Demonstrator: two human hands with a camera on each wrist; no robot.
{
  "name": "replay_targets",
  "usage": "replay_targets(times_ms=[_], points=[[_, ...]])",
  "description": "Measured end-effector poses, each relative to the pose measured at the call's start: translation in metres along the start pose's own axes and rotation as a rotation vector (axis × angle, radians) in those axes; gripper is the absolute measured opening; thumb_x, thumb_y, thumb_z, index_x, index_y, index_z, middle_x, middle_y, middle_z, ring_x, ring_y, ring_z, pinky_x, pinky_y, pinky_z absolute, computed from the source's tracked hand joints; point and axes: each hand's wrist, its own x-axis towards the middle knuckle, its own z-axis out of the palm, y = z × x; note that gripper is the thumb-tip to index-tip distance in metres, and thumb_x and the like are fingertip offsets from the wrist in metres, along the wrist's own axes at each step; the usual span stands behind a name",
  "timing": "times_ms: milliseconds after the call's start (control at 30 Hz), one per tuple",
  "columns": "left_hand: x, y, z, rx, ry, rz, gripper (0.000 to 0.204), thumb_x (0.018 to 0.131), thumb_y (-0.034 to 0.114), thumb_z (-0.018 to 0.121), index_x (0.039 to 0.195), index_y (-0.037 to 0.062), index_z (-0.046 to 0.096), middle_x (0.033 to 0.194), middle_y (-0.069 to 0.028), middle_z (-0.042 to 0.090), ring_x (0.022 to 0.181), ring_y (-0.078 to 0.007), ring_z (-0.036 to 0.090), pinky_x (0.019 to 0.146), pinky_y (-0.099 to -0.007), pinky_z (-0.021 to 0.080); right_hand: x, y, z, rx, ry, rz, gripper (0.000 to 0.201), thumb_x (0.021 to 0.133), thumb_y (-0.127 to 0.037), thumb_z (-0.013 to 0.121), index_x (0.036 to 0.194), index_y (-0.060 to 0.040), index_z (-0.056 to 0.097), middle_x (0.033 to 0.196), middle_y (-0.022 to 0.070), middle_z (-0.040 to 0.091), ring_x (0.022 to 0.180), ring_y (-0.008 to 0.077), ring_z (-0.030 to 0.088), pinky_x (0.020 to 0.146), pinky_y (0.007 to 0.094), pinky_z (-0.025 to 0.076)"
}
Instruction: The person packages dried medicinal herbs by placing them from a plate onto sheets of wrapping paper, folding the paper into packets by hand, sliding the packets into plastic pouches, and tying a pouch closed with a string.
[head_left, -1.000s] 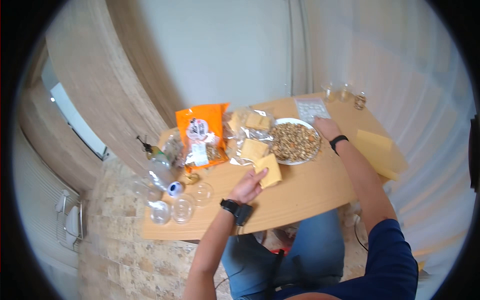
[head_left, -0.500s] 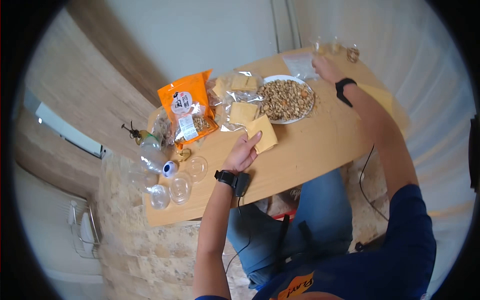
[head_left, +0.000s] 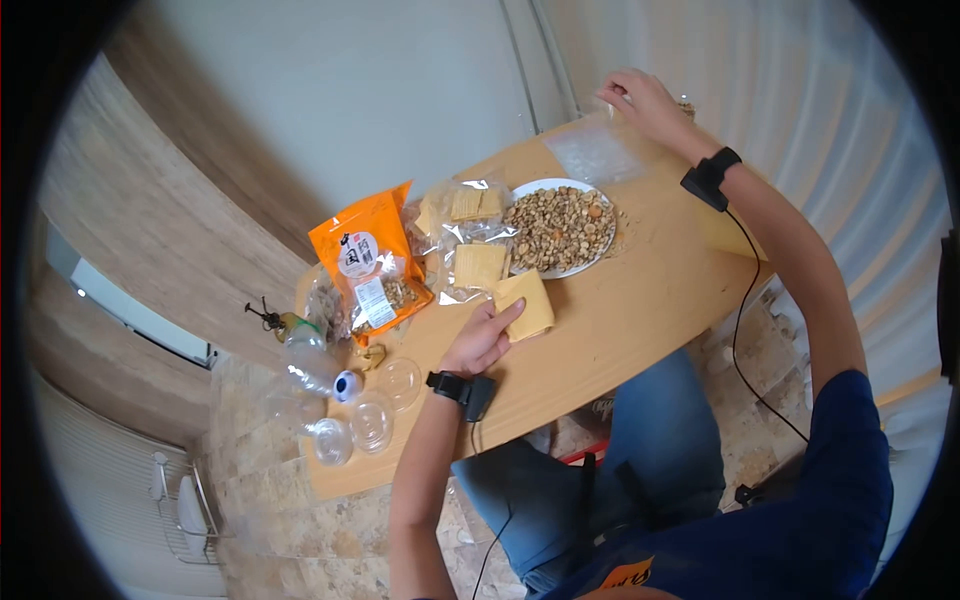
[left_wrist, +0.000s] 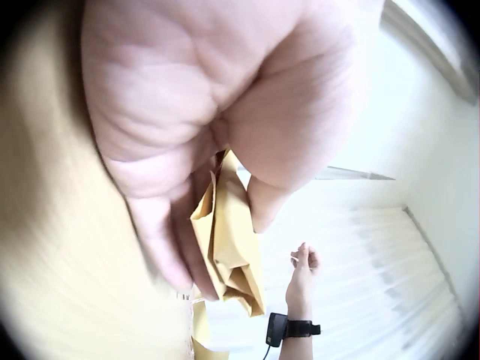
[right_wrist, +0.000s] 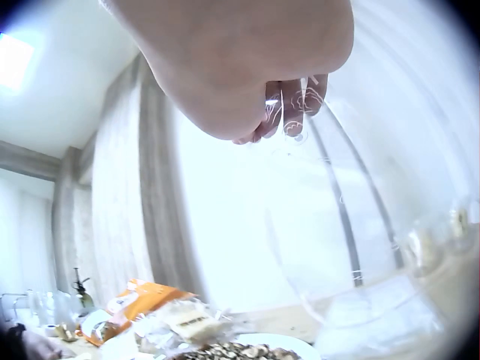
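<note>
Sheer curtain [head_left: 815,150] hangs at 2 o'clock beyond the wooden surface [head_left: 640,280]. Left hand [head_left: 480,340] pinches the yellow packet [head_left: 530,308] between thumb and fingers, at 7 o'clock from the plate [head_left: 550,182]. Right hand [head_left: 648,108], fingers curled together, pinches clear film [right_wrist: 297,133] above flat clear plastic [head_left: 588,155], at 1 o'clock. Lifting one bag free seems in hand; next calls for a careful, light pinch at its mouth.
</note>
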Motion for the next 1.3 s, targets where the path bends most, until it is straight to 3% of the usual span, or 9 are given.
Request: replay_targets(times_ms=[133, 200, 267, 500, 733, 900, 967, 1067, 1300], points=[[0.004, 0.02, -0.016, 0.079, -0.071, 0.048, 0.04, 0.106, 0.018, 0.064, 0.138, -0.0027, 0.054, 0.129, -0.0119, 0.069, 0.113, -0.0241, 0.071, 0.098, -0.042, 0.062, -0.012, -0.078, -0.036, 0.222, -0.006, 0.027, 0.019, 0.098, -0.02, 0.069, 0.099, -0.0007, 0.069, 0.088, 0.0153, 0.069, 0.079, 0.0323, 0.063, 0.074, 0.0409, 0.051], [-0.001, 0.026, -0.022, 0.02, -0.016, 0.154, 0.042, 0.107, 0.019, 0.063, 0.141, -0.0017, 0.05, 0.13, -0.0145, 0.067, 0.113, -0.0281, 0.072, 0.095, -0.0479, 0.064, -0.041, -0.125, -0.047, 0.106, -0.111, -0.193, 0.019, 0.097, -0.021, 0.069, 0.1, -0.0021, 0.071, 0.087, 0.0135, 0.069, 0.083, 0.0307, 0.065, 0.075, 0.0405, 0.051], [-0.013, 0.033, -0.03, -0.076, -0.043, 0.255, 0.042, 0.108, 0.019, 0.06, 0.143, -0.0007, 0.048, 0.131, -0.0164, 0.066, 0.114, -0.0302, 0.072, 0.094, -0.0497, 0.064, -0.08, -0.151, -0.047, -0.08, -0.215, -0.792, 0.015, 0.093, -0.02, 0.071, 0.101, -0.0068, 0.071, 0.093, 0.0082, 0.068, 0.091, 0.0251, 0.065, 0.077, 0.0369, 0.05], [-0.025, 0.028, -0.04, -0.228, -0.278, 0.275, 0.047, 0.109, 0.016, 0.057, 0.15, 0.0006, 0.04, 0.143, -0.0143, 0.06, 0.122, -0.0263, 0.069, 0.104, -0.0515, 0.061, -0.204, -0.208, -0.015, 0.423, -0.99, -0.569, 0.016, 0.095, -0.021, 0.07, 0.103, -0.0077, 0.068, 0.102, 0.005, 0.07, 0.094, 0.0231, 0.067, 0.081, 0.0363, 0.053], [-0.017, 0.011, -0.038, 0.115, -0.409, 0.024, 0.045, 0.104, 0.017, 0.068, 0.143, -0.0019, 0.054, 0.13, -0.0075, 0.07, 0.116, -0.0113, 0.07, 0.095, -0.0237, 0.06, -0.227, -0.221, -0.003, 0.351, -0.885, -0.542, 0.023, 0.089, -0.025, 0.078, 0.098, -0.0067, 0.07, 0.114, 0.0041, 0.075, 0.118, 0.02, 0.069, 0.094, 0.0351, 0.058], [-0.02, 0.014, -0.033, 0.041, -0.491, -0.003, 0.039, 0.104, 0.015, 0.067, 0.138, -0.0018, 0.057, 0.129, -0.0084, 0.071, 0.116, -0.0133, 0.07, 0.099, -0.0258, 0.059, -0.226, -0.224, -0.005, 0.337, -0.921, -0.479, 0.04, 0.087, -0.036, 0.08, 0.109, -0.0046, 0.07, 0.13, 0.0053, 0.071, 0.13, 0.0215, 0.063, 0.104, 0.0369, 0.055], [-0.012, 0.01, -0.04, 0.051, -0.408, 0.121, 0.048, 0.107, 0.016, 0.06, 0.15, -0.0005, 0.044, 0.136, -0.0156, 0.065, 0.123, -0.0298, 0.068, 0.106, -0.051, 0.058, -0.214, -0.229, -0.004, 0.501, -1.043, -0.432, 0.066, 0.088, -0.049, 0.077, 0.131, -0.0009, 0.063, 0.149, 0.0127, 0.059, 0.145, 0.0285, 0.05, 0.116, 0.0412, 0.046], [-0.008, 0.012, -0.039, -0.045, -0.217, 0.232, 0.047, 0.109, 0.016, 0.058, 0.15, 0.0013, 0.043, 0.137, -0.0131, 0.064, 0.124, -0.0284, 0.067, 0.106, -0.0518, 0.058, -0.207, -0.234, 0.007, 0.57, -1.125, -0.37, 0.084, 0.092, -0.056, 0.072, 0.148, 0.0033, 0.05, 0.161, 0.0208, 0.043, 0.154, 0.0355, 0.035, 0.124, 0.0446, 0.035], [-0.02, 0.015, -0.021, -0.025, -0.126, 0.138, 0.046, 0.106, 0.016, 0.064, 0.146, -0.0007, 0.047, 0.137, -0.0105, 0.064, 0.122, -0.0207, 0.068, 0.106, -0.0376, 0.058, -0.22, -0.235, 0.061, 0.36, -0.717, -0.163, 0.053, 0.105, -0.029, 0.058, 0.137, 0.0129, 0.055, 0.143, 0.0345, 0.053, 0.142, 0.0437, 0.046, 0.118, 0.047, 0.04]])
